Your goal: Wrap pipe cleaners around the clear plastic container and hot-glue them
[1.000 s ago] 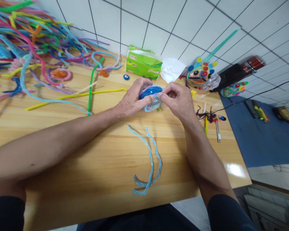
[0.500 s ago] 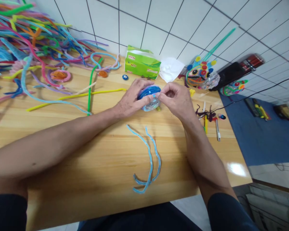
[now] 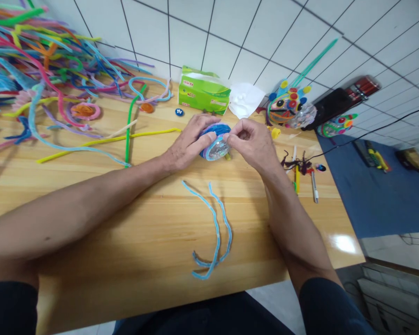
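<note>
A clear plastic piece, like a bottle end, wound with blue and purple fuzzy stems [image 3: 218,148], is held above the wooden table. My left hand [image 3: 187,145] is closed around its left side, thumb on top. My right hand [image 3: 252,143] pinches at its right edge, thumb and forefinger together; what lies between those fingertips is too small to make out. Just below the wound piece, a small yellowish-green thing [image 3: 227,157] is partly hidden. Two light blue pipe cleaners [image 3: 218,228] lie curved on the table nearer to me, crossing at their lower ends.
Loose coloured pipe cleaners [image 3: 59,60] are heaped at the back left. A green tissue pack [image 3: 204,93], white paper [image 3: 244,101] and a blue button [image 3: 179,112] lie behind my hands. Decorated bottles [image 3: 286,109], yarn scraps [image 3: 302,163] and a white pen [image 3: 314,187] are on the right.
The wound piece has turned slightly, showing more of its clear end. My left thumb has shifted a little up and back. The right hand keeps its pinch at the edge.
</note>
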Available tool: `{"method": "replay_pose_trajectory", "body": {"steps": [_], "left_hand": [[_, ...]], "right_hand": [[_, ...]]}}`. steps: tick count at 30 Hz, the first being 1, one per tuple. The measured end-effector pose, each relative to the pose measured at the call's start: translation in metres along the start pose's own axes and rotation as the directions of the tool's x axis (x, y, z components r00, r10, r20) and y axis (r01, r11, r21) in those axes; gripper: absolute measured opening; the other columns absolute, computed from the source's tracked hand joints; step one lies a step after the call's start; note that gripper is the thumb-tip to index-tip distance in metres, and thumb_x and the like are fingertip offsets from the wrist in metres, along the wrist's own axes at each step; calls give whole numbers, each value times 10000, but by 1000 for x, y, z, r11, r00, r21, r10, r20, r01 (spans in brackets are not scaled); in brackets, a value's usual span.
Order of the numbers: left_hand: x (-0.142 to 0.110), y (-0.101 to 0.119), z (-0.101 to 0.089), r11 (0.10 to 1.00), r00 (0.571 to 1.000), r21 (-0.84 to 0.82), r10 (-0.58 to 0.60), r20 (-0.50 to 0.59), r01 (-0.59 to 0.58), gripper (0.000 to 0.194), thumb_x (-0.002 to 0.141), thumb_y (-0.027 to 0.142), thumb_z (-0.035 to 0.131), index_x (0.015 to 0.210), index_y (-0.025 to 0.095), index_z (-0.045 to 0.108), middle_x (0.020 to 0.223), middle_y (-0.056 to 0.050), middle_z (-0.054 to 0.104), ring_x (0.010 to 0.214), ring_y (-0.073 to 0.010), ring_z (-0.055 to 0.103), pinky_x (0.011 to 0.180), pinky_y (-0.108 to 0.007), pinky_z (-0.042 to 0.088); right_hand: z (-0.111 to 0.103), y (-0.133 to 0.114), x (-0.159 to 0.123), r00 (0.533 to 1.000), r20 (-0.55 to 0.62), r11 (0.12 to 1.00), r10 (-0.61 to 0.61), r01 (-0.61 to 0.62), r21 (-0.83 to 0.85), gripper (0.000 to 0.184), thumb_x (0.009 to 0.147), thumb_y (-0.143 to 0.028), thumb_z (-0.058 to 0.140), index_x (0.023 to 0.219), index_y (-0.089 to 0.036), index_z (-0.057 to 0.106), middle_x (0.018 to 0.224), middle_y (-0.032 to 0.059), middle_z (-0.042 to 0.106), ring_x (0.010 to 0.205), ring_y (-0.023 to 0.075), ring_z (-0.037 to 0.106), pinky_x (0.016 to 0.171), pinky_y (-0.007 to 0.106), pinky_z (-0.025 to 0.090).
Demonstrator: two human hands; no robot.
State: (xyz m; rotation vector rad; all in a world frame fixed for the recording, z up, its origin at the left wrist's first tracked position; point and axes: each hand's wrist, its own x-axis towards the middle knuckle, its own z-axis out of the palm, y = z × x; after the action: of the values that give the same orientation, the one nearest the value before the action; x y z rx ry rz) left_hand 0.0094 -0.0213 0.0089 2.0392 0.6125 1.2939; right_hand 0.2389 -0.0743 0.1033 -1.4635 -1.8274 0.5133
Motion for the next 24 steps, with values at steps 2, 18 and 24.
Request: {"method": "replay_pose_trajectory", "body": {"steps": [2,18,24], "left_hand": [[0,-1,0,1000,1000,6,2,3,-2,665,1161,853,583,1601,371,712,1631,-107,762,1558,-390,696,1413,-670,551],[0,-3,1,999,1000,28,24,0,-24,676,1133,826,663,1597,335,687,1615,-132,757,1544,-389,704,1387,-644,561],[-1,-2,2,999,999,40,37,-7,-36,684,1133,839,639,1593,335,666,1593,-130,762,1526,-375,717,1369,-620,579]], "right_hand": [[0,0,0,1000,5,1000,1,-1,5,369,917,-501,955,775,-295,684,672,-44,614,668,162,493,606,328,448],[-2,0,0,999,33,1000,4,-4,3,325,924,-428,934,801,-286,669,705,-41,603,710,167,538,629,321,418],[-3,1,-1,999,39,1000,20,-20,4,280,909,-406,903,789,-286,681,698,-35,609,701,169,534,628,329,421]]}}
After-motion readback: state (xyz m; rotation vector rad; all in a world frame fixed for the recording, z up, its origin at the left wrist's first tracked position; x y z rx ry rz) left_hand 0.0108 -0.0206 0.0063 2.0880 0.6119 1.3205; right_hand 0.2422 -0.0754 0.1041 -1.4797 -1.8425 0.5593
